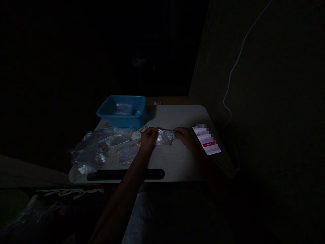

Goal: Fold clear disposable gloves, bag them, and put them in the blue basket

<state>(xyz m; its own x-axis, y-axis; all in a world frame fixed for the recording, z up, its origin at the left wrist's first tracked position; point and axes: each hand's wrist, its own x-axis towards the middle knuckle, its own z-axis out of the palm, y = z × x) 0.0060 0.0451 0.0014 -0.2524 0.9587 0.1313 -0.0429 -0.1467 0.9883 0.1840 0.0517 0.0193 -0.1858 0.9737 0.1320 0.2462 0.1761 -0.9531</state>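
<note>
Between my two hands a small clear plastic bag (164, 137) is stretched just above the table. My left hand (149, 138) pinches its left end, and my right hand (182, 135) grips the right upper corner. Left of my left hand, another flat clear bag (130, 151) lies on the tabletop. Beyond it is a crumpled heap of clear plastic (91, 152), with a whitish item (137, 133) partly hidden behind my left hand. Dim light keeps the fingertips from showing clearly.
A blue plastic basin (122, 120) with clear plastic inside stands at the table's back left. A lit phone (207, 140) lies at the right edge. Along the front of the white table (177, 169) runs a black ledge (109, 174). A white cable (230, 78) hangs at right.
</note>
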